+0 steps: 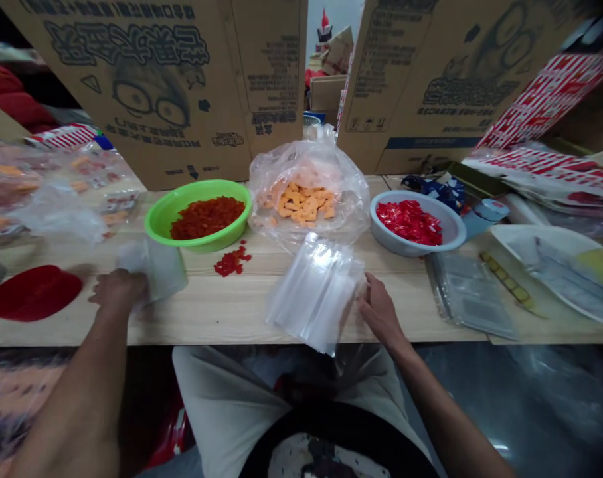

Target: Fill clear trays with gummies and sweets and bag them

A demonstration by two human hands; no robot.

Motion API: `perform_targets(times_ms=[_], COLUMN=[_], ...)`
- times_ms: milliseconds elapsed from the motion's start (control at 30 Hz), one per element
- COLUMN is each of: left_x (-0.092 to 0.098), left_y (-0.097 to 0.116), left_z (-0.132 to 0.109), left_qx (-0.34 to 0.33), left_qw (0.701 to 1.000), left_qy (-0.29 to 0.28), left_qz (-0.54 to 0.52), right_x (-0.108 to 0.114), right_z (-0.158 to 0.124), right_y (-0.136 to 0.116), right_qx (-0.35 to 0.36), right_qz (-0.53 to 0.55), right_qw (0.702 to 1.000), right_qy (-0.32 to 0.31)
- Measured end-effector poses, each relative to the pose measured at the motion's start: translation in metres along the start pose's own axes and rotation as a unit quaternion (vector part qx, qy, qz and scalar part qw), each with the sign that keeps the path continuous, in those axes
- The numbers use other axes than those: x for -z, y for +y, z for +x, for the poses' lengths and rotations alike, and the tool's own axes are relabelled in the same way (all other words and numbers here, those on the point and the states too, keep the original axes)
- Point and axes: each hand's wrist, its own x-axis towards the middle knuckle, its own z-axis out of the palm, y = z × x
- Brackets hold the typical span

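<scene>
A loose stack of clear plastic bags (314,292) lies fanned at the table's front edge, its lower corner jutting over. My right hand (378,307) grips the stack's right side, fingers closed on it. On the left, my left hand (121,289) is at a translucent plastic piece (165,269), smeared by motion; whether it grips it is unclear. Beyond it stands a green bowl (157,219) of small red-orange pieces, with a few loose pieces (232,260) on the wood. An open clear bag (348,172) holds orange chunks, and a blue-grey bowl (406,249) holds red packets.
Cardboard boxes (266,73) wall the back of the wooden table (232,315). At far left are a red dish (32,292) and filled clear packets (119,206). On the right lie flat plastic sleeves (473,295), a yellow tape strip (505,279) and a white tray (530,239).
</scene>
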Motion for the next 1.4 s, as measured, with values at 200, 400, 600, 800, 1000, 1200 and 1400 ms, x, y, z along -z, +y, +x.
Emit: perform_targets(times_ms=[200,400,600,800,1000,1200,1400], left_x=[-0.062,-0.152,-0.173,-0.166,-0.141,-0.123,-0.111], left_y=[0.07,0.134,0.166,0.168,0.153,0.154,0.158], left_z=[-0.115,-0.21,-0.229,-0.234,-0.233,-0.242,-0.248], left_qx=[-0.122,-0.119,-0.082,0.001,0.072,0.098,0.099], left_qw=[0.984,0.918,0.822,0.79,0.697,0.703,0.722], left_qy=[-0.068,-0.325,-0.502,-0.484,-0.516,-0.459,-0.4], left_qz=[-0.115,-0.191,-0.257,-0.378,-0.493,-0.535,-0.555], right_x=[-0.001,-0.009,-0.007,-0.01,-0.004,0.012,0.014], right_z=[0.005,0.02,0.028,0.027,0.018,0.008,0.011], right_y=[-0.031,-0.053,-0.044,-0.031,-0.043,-0.081,-0.096], right_qx=[-0.202,-0.198,-0.215,-0.186,-0.149,-0.071,0.002], right_qz=[0.339,0.418,0.483,0.487,0.439,0.525,0.453], right_qw=[0.919,0.883,0.843,0.85,0.88,0.828,0.888], right_qy=[-0.012,-0.078,-0.099,-0.08,-0.1,-0.186,-0.081])
